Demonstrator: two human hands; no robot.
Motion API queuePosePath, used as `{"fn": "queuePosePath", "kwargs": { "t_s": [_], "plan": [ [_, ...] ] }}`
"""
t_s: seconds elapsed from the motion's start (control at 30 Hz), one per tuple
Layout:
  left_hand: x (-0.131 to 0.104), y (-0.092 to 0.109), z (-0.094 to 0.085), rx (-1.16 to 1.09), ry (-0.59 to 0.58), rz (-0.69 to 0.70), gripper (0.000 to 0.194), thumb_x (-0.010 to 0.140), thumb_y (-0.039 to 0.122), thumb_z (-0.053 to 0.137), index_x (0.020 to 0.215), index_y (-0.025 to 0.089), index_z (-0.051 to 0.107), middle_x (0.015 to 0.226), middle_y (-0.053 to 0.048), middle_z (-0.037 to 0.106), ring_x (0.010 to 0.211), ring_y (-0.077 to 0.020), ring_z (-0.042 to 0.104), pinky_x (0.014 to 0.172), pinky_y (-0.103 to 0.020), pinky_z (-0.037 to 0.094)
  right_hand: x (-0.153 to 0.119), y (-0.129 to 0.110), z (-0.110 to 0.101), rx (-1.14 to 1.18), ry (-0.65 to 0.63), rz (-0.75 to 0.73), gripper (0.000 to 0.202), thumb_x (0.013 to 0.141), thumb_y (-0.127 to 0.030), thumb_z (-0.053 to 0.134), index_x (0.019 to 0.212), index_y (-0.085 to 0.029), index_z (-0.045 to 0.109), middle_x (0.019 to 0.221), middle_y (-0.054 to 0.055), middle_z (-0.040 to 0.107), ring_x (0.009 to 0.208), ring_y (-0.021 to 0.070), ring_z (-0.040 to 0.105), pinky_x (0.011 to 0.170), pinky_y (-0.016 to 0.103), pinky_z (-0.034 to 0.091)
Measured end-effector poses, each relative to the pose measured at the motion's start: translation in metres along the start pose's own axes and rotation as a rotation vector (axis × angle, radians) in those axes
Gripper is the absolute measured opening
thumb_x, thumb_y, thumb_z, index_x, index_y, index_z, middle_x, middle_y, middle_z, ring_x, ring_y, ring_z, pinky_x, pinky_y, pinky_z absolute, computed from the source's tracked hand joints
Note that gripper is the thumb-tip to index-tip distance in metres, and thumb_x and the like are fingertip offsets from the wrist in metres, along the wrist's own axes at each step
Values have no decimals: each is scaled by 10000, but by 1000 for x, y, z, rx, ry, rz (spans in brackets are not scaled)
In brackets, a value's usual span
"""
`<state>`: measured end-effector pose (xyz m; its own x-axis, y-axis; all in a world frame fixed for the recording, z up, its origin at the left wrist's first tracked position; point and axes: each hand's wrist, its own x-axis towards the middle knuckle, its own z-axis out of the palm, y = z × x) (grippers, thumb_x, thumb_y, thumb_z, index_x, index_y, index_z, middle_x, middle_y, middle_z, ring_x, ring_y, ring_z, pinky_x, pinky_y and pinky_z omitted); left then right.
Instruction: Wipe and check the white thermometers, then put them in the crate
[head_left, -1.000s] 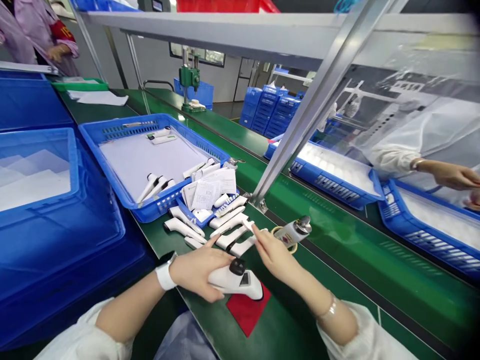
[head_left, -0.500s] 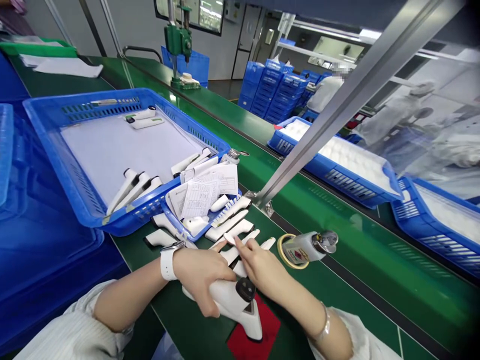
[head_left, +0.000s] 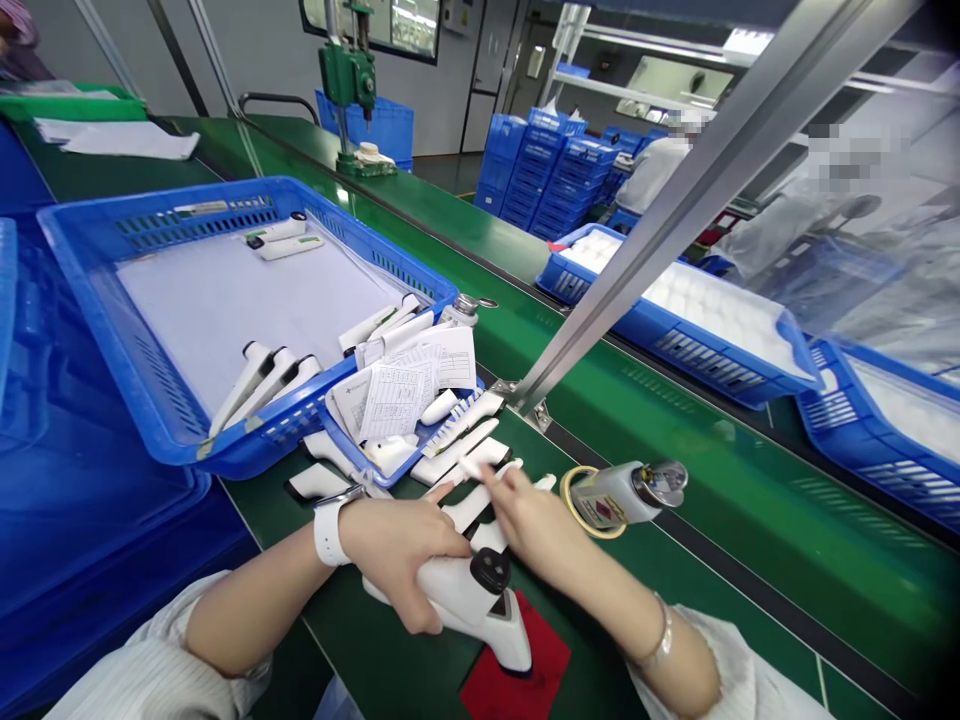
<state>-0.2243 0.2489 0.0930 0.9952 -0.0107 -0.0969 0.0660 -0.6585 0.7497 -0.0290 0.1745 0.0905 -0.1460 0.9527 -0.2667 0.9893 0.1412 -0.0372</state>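
Observation:
My left hand [head_left: 397, 545] is closed around a white handheld device [head_left: 457, 600], shaped like an infrared thermometer, with a black round end and a small dark window. Its lower end lies over a red square [head_left: 546, 672] on the green bench. My right hand [head_left: 536, 525] pinches a small white piece [head_left: 471, 467], too blurred to name, above a row of white casings [head_left: 457, 450]. Other casings lie partly hidden under both hands. Right of my right hand, a metal-topped bottle [head_left: 611, 495] leans with a yellow ring [head_left: 576, 500] around its base.
A large blue basket [head_left: 97, 330] holds several white devices on paper. Beside it, a small blue tray [head_left: 345, 440] carries printed slips [head_left: 394, 398] and white parts. A metal post [head_left: 637, 250] slants across the bench. Filled blue baskets [head_left: 682, 350] stand beyond, with people in white behind.
My right hand has shifted slightly up and right with the small white piece. My left hand keeps hold of the device, which has barely moved. The view has turned a little.

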Motion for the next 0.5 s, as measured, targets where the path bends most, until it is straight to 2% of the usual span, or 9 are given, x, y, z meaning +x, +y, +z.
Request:
{"fn": "queuePosePath", "kwargs": {
  "t_s": [0.07, 0.13, 0.2, 0.3, 0.4, 0.5],
  "plan": [
    [0, 1, -1, 6, -11, -9, 301, 552, 393, 717, 737, 197, 582, 678, 26, 617, 646, -178, 567, 1080, -475, 129, -1, -1, 1, -23, 12, 51, 486, 916, -185, 277, 1401, -164, 301, 1000, 129, 542, 668, 195, 623, 585, 297, 448],
    [0, 1, -1, 4, -23, -12, 307, 554, 373, 730, 740, 189, 570, 687, 29, 611, 668, -181, 579, 1089, -482, 76, -1, -3, 1, -21, -5, 1, 494, 911, -181, 291, 1405, -166, 291, 1002, 126, 545, 663, 188, 623, 581, 288, 444],
    [-1, 1, -2, -4, -28, -12, 306, 566, 379, 726, 737, 187, 560, 691, 33, 603, 682, -182, 583, 1091, -474, 74, -2, -4, 2, -17, -4, -15, 497, 910, -184, 303, 1407, -174, 285, 1000, 123, 548, 671, 184, 622, 578, 278, 440],
    [-2, 1, -1, -5, -30, -23, 301, 581, 401, 710, 724, 195, 543, 676, 43, 584, 684, -181, 578, 1091, -475, 81, -3, -4, 2, -22, 21, 51, 482, 917, -196, 291, 1398, -168, 299, 995, 130, 548, 674, 188, 621, 584, 284, 445],
    [-1, 1, 0, -6, -21, -24, 302, 561, 384, 718, 703, 198, 527, 657, 52, 566, 670, -175, 569, 1094, -474, 74, 0, 3, 0, -6, -6, -5, 484, 914, -200, 301, 1397, -191, 301, 1014, 127, 552, 668, 189, 628, 603, 297, 461],
    [0, 1, 1, -26, 8, -25, 282, 572, 385, 710, 698, 199, 541, 632, 66, 554, 629, -149, 553, 1093, -448, 125, 8, 20, -7, -29, 117, 233, 470, 927, -229, 264, 1389, -159, 310, 1043, 159, 549, 672, 223, 635, 592, 340, 485]
  ]
}}
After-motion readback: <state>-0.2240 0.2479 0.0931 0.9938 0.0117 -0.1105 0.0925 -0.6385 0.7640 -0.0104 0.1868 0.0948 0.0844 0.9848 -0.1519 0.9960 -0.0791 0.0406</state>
